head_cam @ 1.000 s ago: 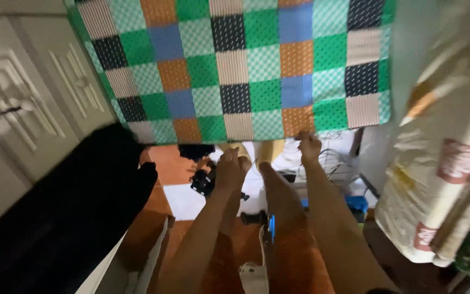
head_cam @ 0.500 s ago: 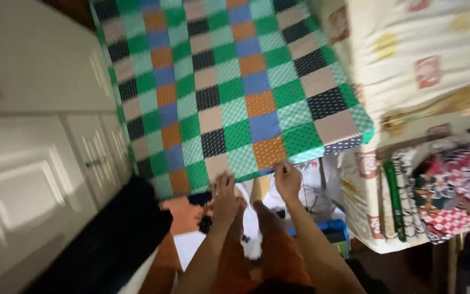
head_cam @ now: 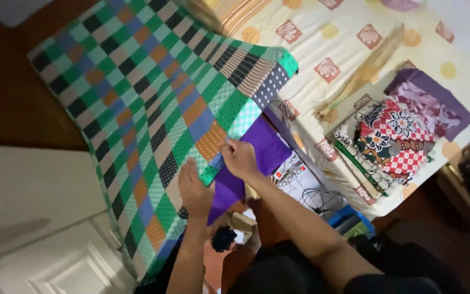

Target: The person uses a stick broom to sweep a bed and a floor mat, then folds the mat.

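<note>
A large woven cloth in a checked pattern of green, orange, blue, black and cream squares (head_cam: 137, 109) hangs spread before the person, its far corner folded over toward the near edge of a bed covered with a cream sheet printed with red squares and yellow dots (head_cam: 322, 32). The right hand (head_cam: 239, 158) is closed, pinching the cloth's lower edge beside a smooth purple fabric (head_cam: 265, 147), while the left hand (head_cam: 194, 188) lies open and flat against the cloth (fingers pointing upward). A stack of folded patterned fabrics (head_cam: 393, 136) rests at the bed's near corner.
</note>
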